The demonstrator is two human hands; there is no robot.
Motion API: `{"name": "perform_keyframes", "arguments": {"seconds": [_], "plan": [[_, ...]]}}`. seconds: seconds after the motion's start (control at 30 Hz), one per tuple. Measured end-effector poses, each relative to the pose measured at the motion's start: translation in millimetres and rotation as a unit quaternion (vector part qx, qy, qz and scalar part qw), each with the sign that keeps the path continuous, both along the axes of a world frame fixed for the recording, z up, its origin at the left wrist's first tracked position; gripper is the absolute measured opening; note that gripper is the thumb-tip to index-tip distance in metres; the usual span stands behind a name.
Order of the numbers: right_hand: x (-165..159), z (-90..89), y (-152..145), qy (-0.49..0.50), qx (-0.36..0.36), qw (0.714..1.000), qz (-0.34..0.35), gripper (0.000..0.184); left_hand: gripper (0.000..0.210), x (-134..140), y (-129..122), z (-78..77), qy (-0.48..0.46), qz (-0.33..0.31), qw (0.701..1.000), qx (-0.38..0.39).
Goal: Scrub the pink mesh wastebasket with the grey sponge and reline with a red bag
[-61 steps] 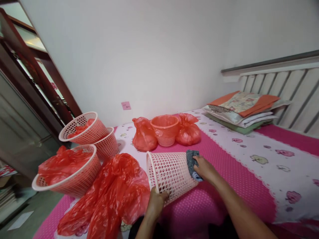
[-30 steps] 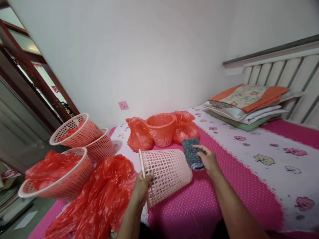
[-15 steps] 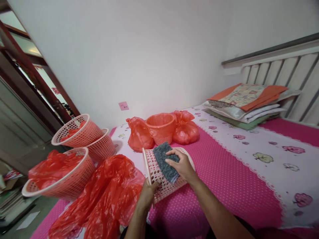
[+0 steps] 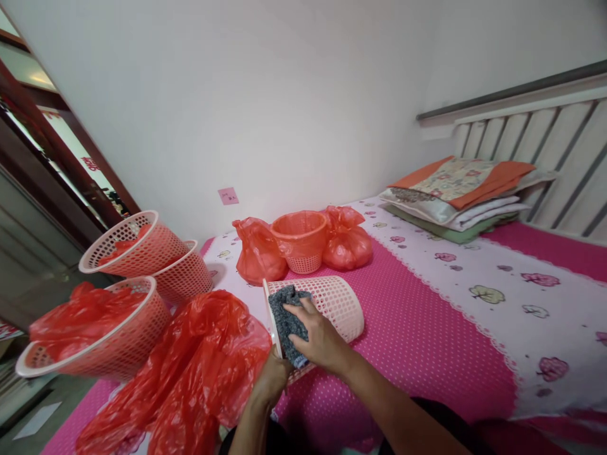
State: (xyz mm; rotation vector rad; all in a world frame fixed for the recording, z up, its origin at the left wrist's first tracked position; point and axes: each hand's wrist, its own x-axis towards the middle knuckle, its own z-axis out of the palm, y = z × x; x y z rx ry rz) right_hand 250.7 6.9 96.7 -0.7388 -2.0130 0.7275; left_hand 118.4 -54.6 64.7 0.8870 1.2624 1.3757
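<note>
A pale pink perforated plastic basket (image 4: 340,306) lies on its side on the bed in front of me. My left hand (image 4: 272,378) is closed on its rim at the lower left; the fingertips are partly hidden. On the outside of the basket, close to the rim, is a dark grey cloth (image 4: 286,319). My right hand (image 4: 318,336) holds that cloth against the basket wall, fingers bent over it. Just left of the basket a crumpled red plastic bag (image 4: 208,360) is spread on the bed.
Left stand pink baskets (image 4: 121,335) with red bags inside, one tilted upon another. Behind my basket are a bag-lined basket (image 4: 303,262) and two tied red bags, one left (image 4: 258,256) and one right (image 4: 348,246). Folded bedding (image 4: 462,196) lies by the radiator (image 4: 535,151).
My right hand has slid the cloth left across the basket wall toward the rim. The basket has turned slightly, and the left hand still grips its rim. The view has shifted a little.
</note>
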Motion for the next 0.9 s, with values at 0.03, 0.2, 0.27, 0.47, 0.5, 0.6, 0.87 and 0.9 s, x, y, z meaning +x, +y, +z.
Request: {"name": "perform_keyframes", "arguments": {"seconds": [0.03, 0.2, 0.27, 0.47, 0.5, 0.6, 0.87, 0.9], "plan": [[1, 0.0, -1, -0.013, 0.009, 1.000, -0.005, 0.069, 0.053, -1, 0, 0.7, 0.008, -0.015, 1.000, 0.004], [4, -1.8, 0, -0.065, 0.059, 0.995, -0.042, 0.068, 0.055, -6, 0, 3.8, 0.038, -0.050, 0.998, -0.023], [6, -3.5, 2, -0.076, 0.067, 0.993, -0.054, 0.067, 0.048, -6, 1, 4.1, 0.034, -0.064, 0.997, -0.014], [16, -9.3, 14, -0.078, 0.072, 0.990, -0.095, 0.067, 0.039, -4, 1, 4.3, 0.016, -0.084, 0.996, -0.006], [19, -10.3, 18, -0.076, 0.067, 0.989, -0.103, 0.066, 0.038, -4, 0, 4.7, 0.019, -0.085, 0.996, -0.012], [29, -14.0, 30, -0.075, 0.054, 0.987, -0.131, 0.065, 0.040, -4, -1, 5.9, 0.012, -0.081, 0.996, -0.025], [63, -18.1, 59, -0.110, -0.007, 0.967, -0.231, 0.058, 0.040, -2, -1, 5.5, 0.004, -0.067, 0.997, -0.030], [67, -17.1, 61, -0.118, -0.024, 0.962, -0.244, 0.057, 0.039, -2, -1, 5.7, 0.005, -0.067, 0.997, -0.029]]}}
